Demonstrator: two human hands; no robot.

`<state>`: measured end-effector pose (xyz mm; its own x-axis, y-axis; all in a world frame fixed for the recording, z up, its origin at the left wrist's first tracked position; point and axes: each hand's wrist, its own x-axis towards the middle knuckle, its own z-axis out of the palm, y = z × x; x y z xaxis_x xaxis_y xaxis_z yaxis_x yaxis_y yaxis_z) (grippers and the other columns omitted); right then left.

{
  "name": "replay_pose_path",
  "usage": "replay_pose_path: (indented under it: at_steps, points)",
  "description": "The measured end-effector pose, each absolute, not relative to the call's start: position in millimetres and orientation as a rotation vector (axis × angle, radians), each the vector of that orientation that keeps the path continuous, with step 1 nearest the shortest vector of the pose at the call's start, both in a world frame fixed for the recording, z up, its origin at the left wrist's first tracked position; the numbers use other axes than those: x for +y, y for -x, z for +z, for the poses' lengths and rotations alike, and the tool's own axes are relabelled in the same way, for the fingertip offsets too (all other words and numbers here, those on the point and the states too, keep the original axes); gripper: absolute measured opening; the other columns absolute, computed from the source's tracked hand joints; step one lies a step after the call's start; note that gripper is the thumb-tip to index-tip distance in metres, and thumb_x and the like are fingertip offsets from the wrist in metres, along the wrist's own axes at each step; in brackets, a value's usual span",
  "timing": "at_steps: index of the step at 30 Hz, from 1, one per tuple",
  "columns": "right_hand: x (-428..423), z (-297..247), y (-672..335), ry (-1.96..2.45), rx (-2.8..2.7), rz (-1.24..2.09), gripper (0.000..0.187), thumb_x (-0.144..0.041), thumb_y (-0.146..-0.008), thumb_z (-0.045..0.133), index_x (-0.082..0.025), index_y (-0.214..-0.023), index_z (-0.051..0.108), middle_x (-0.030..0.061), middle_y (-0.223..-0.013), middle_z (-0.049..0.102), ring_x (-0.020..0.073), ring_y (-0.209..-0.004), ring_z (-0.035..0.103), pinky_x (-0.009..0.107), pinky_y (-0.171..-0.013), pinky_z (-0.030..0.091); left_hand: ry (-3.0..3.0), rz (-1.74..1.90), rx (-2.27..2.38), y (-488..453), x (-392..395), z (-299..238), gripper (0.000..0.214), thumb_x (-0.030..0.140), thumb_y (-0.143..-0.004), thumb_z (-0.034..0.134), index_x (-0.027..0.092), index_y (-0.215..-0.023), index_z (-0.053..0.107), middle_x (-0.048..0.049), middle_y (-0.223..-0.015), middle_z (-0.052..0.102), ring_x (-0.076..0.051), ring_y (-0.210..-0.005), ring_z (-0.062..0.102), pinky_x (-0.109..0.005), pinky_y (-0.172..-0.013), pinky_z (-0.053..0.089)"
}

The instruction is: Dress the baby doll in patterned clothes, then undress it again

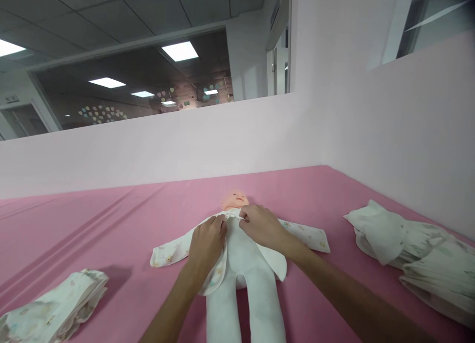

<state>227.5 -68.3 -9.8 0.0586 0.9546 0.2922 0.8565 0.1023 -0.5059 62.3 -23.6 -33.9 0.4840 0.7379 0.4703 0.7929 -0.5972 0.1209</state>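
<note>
While one doll (243, 264) lies face-up mid-surface (111, 224), both hands meet at its chest. Left hand (207, 244) and right hand (261, 226) fingers pinch the top (308, 236) at the collar. Two cloth piles: one left (55, 308), one right (408, 254).

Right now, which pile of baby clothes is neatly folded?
The small pile at the near left, on the left hand's side. It is a flat stack, while the big pile on the right lies loose and rumpled by the wall.

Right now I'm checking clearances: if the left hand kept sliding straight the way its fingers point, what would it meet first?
Probably the right hand: the left hand points up across the doll's chest, fingertips nearly touching it at the garment's collar. Depth is unclear.
</note>
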Motion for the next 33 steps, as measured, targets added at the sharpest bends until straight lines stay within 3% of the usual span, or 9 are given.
replay_pose_path:
  at_steps: [5,9,17,25,30,33]
  points:
    - [-70.5,-6.7,-225.7,1.687,-1.723,0.288,0.023,-0.011,-0.071,0.043,-0.019,-0.059,0.026,-0.0046,-0.055,0.034,0.0105,-0.053,0.030,0.026,-0.049,0.019,2.535,-0.618,-1.280,-62.6,-24.1,-33.9,0.025,0.013,-0.093,0.032,0.019,-0.077,0.050,-0.0011,-0.075,0.061,-0.015,-0.058,0.047,-0.027,-0.053,0.021]
    - [-69.4,-8.7,-224.4,1.653,-1.664,0.349,0.018,-0.014,-0.072,0.043,-0.020,-0.060,0.031,-0.0048,-0.058,0.038,0.0105,-0.054,0.033,0.025,-0.049,0.021,2.487,-0.545,-1.241,-64.7,-25.9,-34.4,0.020,0.006,-0.087,0.036,0.018,-0.083,0.052,-0.0016,-0.078,0.060,-0.016,-0.060,0.050,-0.028,-0.052,0.021]
    - [-65.6,-6.7,-225.3,1.621,-1.588,0.412,0.014,-0.020,-0.075,0.043,-0.020,-0.061,0.039,-0.0043,-0.061,0.046,0.0118,-0.057,0.040,0.024,-0.051,0.028,2.471,-0.797,-1.107,-68.9,-27.5,-45.4,0.022,0.018,-0.095,0.037,0.019,-0.082,0.054,-0.0006,-0.075,0.062,-0.017,-0.064,0.055,-0.029,-0.055,0.025]
    - [-71.4,-4.1,-223.1,1.551,-1.649,0.429,0.014,-0.019,-0.079,0.044,-0.020,-0.068,0.053,-0.0013,-0.070,0.059,0.0135,-0.066,0.051,0.025,-0.057,0.032,2.472,-0.815,-1.071,-71.3,-29.9,-45.6,0.025,0.021,-0.096,0.037,0.019,-0.078,0.055,-0.0009,-0.074,0.063,-0.016,-0.064,0.056,-0.030,-0.055,0.026]
    - [-70.7,-5.3,-219.5,1.595,-1.729,0.321,0.019,-0.014,-0.079,0.043,-0.019,-0.062,0.048,-0.0023,-0.063,0.054,0.0122,-0.060,0.045,0.026,-0.055,0.027,2.539,-0.840,-1.086,-70.9,-28.8,-46.4,0.023,0.019,-0.096,0.037,0.019,-0.081,0.055,-0.0015,-0.079,0.064,-0.016,-0.066,0.056,-0.029,-0.056,0.027]
    - [-72.7,-6.3,-215.3,1.623,-1.764,0.243,0.016,-0.011,-0.079,0.043,-0.020,-0.068,0.050,-0.0027,-0.065,0.056,0.0121,-0.061,0.045,0.026,-0.055,0.026,2.576,-0.831,-1.122,-70.8,-28.6,-46.3,0.022,0.015,-0.094,0.037,0.019,-0.080,0.054,-0.0022,-0.080,0.064,-0.016,-0.066,0.055,-0.029,-0.056,0.026]
